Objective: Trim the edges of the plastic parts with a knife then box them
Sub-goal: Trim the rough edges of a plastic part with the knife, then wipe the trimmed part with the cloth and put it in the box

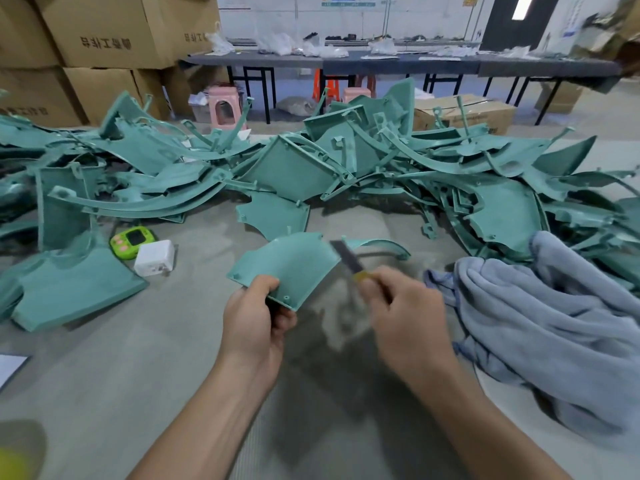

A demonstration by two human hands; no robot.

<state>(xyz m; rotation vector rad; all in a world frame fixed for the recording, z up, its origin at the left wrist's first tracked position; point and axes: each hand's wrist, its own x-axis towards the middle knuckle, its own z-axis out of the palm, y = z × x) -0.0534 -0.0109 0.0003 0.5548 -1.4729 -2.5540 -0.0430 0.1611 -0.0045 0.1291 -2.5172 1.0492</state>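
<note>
My left hand (pixel 258 315) grips the near corner of a flat teal plastic part (pixel 287 265) and holds it tilted above the grey table (pixel 138 375). My right hand (pixel 405 313) holds a knife (pixel 348 259) with a yellow handle; its dark blade lies against the part's right edge and is blurred by motion. A curved teal strip (pixel 384 245) lies just behind the blade. A large heap of teal plastic parts (pixel 346 168) covers the far side of the table.
A blue-grey cloth (pixel 554 317) is bunched at my right. A green gadget (pixel 133 239) and a white block (pixel 154 258) sit at left, beside a big teal part (pixel 76 289). Cardboard boxes (pixel 104 39) are stacked at back left, one (pixel 464 112) behind the heap.
</note>
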